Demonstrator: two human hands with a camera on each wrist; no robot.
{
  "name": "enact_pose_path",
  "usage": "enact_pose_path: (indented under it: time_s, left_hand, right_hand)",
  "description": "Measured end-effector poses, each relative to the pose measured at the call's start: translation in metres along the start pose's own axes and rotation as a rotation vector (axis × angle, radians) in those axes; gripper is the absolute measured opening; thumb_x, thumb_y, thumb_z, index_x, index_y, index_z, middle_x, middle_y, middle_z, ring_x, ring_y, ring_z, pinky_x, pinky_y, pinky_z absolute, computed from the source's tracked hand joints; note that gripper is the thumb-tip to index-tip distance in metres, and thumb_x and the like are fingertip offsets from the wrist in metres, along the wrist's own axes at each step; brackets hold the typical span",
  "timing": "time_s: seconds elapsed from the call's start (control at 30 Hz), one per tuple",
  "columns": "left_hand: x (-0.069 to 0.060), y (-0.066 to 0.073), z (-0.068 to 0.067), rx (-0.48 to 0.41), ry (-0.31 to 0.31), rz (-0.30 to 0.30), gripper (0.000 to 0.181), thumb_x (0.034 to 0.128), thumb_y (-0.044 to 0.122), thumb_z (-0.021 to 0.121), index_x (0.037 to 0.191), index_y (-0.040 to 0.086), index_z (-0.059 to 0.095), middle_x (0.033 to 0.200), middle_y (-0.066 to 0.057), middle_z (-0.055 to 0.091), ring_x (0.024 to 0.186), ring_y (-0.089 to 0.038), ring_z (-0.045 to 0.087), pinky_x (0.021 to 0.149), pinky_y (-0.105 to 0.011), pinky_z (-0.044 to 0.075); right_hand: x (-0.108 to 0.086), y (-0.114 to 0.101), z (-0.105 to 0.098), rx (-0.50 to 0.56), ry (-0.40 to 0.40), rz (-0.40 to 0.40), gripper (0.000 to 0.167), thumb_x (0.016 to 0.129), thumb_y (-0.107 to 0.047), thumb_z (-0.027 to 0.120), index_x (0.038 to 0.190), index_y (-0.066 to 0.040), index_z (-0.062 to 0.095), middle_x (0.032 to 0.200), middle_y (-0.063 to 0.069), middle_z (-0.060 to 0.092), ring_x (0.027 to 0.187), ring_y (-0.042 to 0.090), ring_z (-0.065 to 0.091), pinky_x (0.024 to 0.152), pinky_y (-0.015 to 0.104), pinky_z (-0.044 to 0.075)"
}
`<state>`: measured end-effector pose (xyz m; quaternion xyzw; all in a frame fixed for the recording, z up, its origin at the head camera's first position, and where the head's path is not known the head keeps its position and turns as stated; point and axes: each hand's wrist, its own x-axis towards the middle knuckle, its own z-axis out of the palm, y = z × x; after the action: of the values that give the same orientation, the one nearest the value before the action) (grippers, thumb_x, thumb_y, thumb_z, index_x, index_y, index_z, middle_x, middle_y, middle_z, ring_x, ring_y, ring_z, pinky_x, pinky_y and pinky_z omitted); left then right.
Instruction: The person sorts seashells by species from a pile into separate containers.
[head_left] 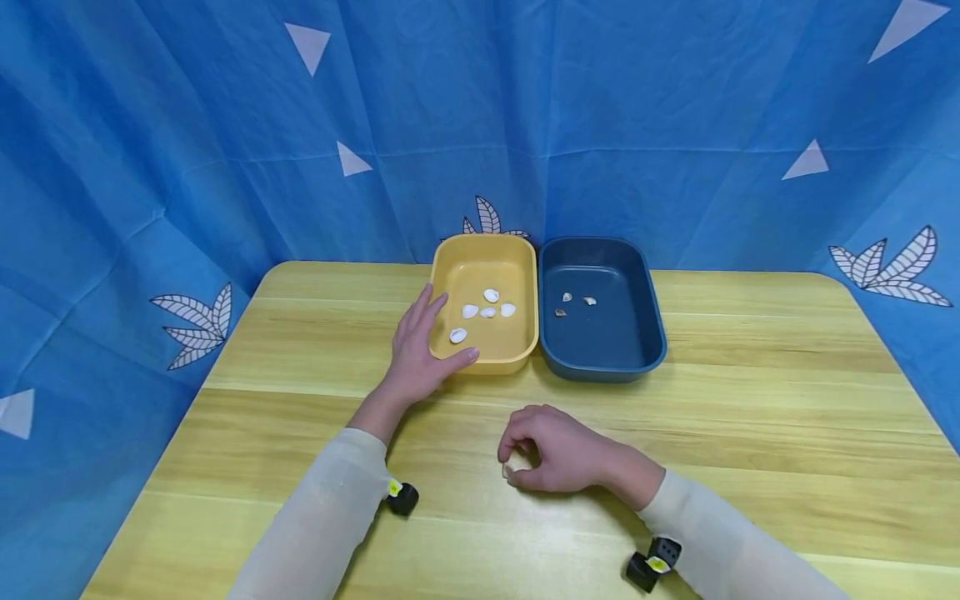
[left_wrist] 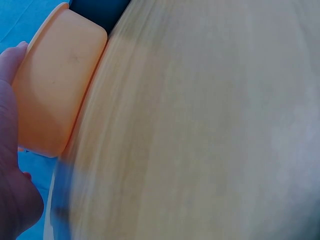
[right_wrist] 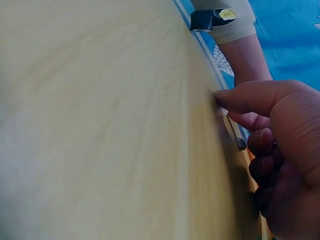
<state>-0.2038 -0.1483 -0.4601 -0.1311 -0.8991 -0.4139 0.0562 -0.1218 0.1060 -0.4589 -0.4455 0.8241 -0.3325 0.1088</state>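
Note:
My left hand (head_left: pixel 420 354) lies with spread fingers along the left side of a yellow tray (head_left: pixel 491 365), its thumb at the front rim. Inside that tray are several white shells (head_left: pixel 458 335). Over the table in front of the trays, my right hand (head_left: pixel 558 450) pinches a small pale piece, apparently a shell (head_left: pixel 506 471), between thumb and forefinger. Most of it is covered by the fingertips, and it shows only faintly in the right wrist view. The left wrist view has the left thumb (left_wrist: pixel 12 62) against the tray's outer wall.
Touching the yellow tray on its right stands a dark blue tray (head_left: pixel 603 373) with 3 small brown-and-white shells (head_left: pixel 590 301). Both trays stand at the back of the wooden table (head_left: pixel 765 400). A blue patterned curtain (head_left: pixel 645 117) hangs right behind.

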Motion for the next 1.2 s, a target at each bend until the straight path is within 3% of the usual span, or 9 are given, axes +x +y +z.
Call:
enact_pose_path:
  time_s: [0.27, 0.43, 0.6, 0.97, 1.13, 1.2]
  left_hand:
    - [0.0, 0.0, 0.001, 0.0, 0.007, 0.011, 0.096, 0.0803, 0.055, 0.077, 0.158, 0.021, 0.031, 0.166, 0.009, 0.004, 0.148, -0.036, 0.008, 0.114, -0.06, 0.007]
    - [0.0, 0.001, 0.0, -0.001, 0.005, 0.007, 0.096, 0.0803, 0.055, 0.077, 0.157, 0.019, 0.032, 0.166, 0.009, 0.005, 0.148, -0.036, 0.008, 0.114, -0.06, 0.007]
    - [-0.001, 0.001, 0.0, -0.002, -0.005, 0.0, 0.096, 0.0801, 0.054, 0.077, 0.157, 0.019, 0.032, 0.166, 0.009, 0.004, 0.149, -0.035, 0.007, 0.114, -0.061, 0.007]
    - [-0.002, -0.001, -0.001, -0.011, -0.009, -0.01, 0.095, 0.0806, 0.056, 0.076, 0.157, 0.02, 0.032, 0.166, 0.011, 0.003, 0.149, -0.032, 0.005, 0.113, -0.063, 0.006]
    - [-0.001, 0.0, 0.0, -0.02, -0.009, -0.016, 0.095, 0.0806, 0.056, 0.076, 0.157, 0.021, 0.032, 0.165, 0.012, 0.004, 0.149, -0.03, 0.004, 0.113, -0.062, 0.006]
    - [0.0, 0.0, 0.0, -0.019, -0.01, -0.016, 0.095, 0.0806, 0.055, 0.076, 0.157, 0.02, 0.032, 0.165, 0.012, 0.003, 0.149, -0.03, 0.004, 0.113, -0.062, 0.006]
  right_hand:
    - [-0.001, 0.0, 0.0, 0.014, 0.002, 0.021, 0.014, 0.081, -0.025, 0.081, 0.089, -0.028, 0.07, 0.074, -0.012, 0.053, 0.073, 0.005, 0.048, 0.071, 0.027, 0.04]
    - [-0.003, -0.005, -0.008, 0.067, 0.046, 0.018, 0.015, 0.08, -0.022, 0.082, 0.089, -0.027, 0.071, 0.073, -0.008, 0.055, 0.073, 0.006, 0.048, 0.066, 0.026, 0.041]
    - [-0.006, -0.012, -0.03, 0.062, 0.112, 0.005, 0.014, 0.082, -0.02, 0.082, 0.089, -0.026, 0.071, 0.071, -0.005, 0.052, 0.07, 0.009, 0.048, 0.063, 0.026, 0.04]
    - [-0.01, -0.014, -0.082, 0.019, 0.292, 0.01, 0.015, 0.081, -0.02, 0.084, 0.088, -0.025, 0.071, 0.073, -0.011, 0.045, 0.071, 0.011, 0.048, 0.058, 0.027, 0.038]
    - [-0.012, -0.007, -0.101, 0.004, 0.375, 0.013, 0.017, 0.08, -0.016, 0.085, 0.088, -0.023, 0.072, 0.071, -0.009, 0.042, 0.069, 0.014, 0.047, 0.059, 0.029, 0.036]
    - [-0.013, -0.002, -0.109, -0.018, 0.416, 0.01, 0.018, 0.078, -0.014, 0.085, 0.087, -0.022, 0.072, 0.07, -0.008, 0.041, 0.067, 0.015, 0.045, 0.071, 0.027, 0.043]
